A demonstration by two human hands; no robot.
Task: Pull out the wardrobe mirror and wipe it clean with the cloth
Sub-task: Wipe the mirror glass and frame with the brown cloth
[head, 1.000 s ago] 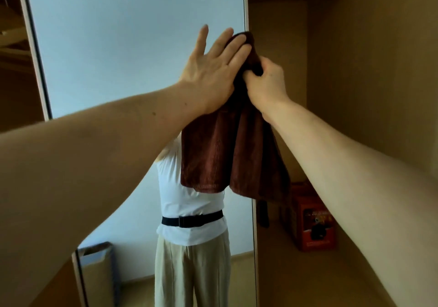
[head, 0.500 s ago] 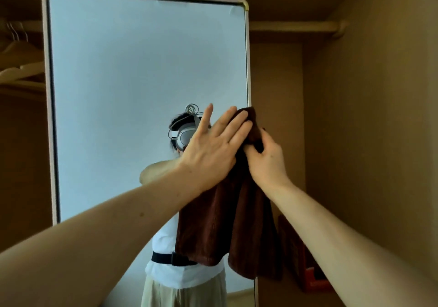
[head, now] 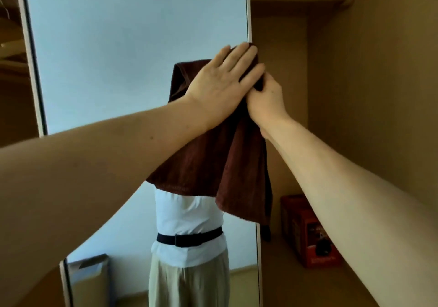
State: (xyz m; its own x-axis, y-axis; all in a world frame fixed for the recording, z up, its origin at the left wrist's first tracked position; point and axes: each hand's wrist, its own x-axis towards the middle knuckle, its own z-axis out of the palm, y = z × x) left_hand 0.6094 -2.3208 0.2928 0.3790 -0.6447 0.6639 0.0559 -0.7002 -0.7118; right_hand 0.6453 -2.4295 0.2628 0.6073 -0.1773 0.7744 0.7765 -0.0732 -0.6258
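Slid rightward, flat left hand (head: 220, 86) presses draped maroon cloth (head: 208, 164) to mirror (head: 118, 46); right hand (head: 266, 100) pinches it.

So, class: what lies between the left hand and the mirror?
The cloth: the left hand presses it flat against the mirror, as the head view shows.

One head-worn camera faces forward, near the mirror (head: 118, 58), which fills nine to twelve o'clock; the wardrobe's side wall (head: 379, 93) stands at three o'clock.
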